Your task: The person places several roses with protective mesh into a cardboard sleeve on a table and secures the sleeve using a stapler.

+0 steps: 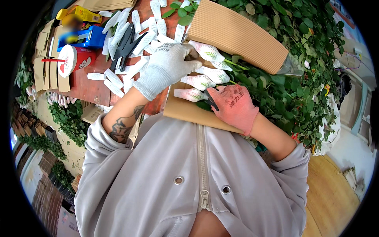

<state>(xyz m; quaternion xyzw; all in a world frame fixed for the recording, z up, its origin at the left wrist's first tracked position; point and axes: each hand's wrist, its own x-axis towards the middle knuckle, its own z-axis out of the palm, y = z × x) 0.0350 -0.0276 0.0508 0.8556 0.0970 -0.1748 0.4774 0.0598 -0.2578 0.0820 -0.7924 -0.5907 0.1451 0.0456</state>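
My left hand (170, 65), in a pale grey knit glove, is at the left ends of a row of flowers, its fingers curled toward the thumb. What lies between those fingertips is hidden. Beside them is a flower bud in a white foam net sleeve (206, 51). More netted buds (199, 81) lie below it, pink and green showing through the mesh, on brown corrugated cardboard (185, 107). My right hand (233, 107), in a pink glove, is closed at the lowest bud (190, 94). A small black piece (212, 99) shows at its fingers; I cannot make out its kind.
Loose white foam sleeves (136, 21) and black scissors (125, 45) cover the red tabletop (89, 87) on the left. Near them stand a red cup (85, 59) with a straw, a blue tape dispenser (92, 37) and a yellow bottle (89, 16). Leafy stems (292, 94) pile up right.
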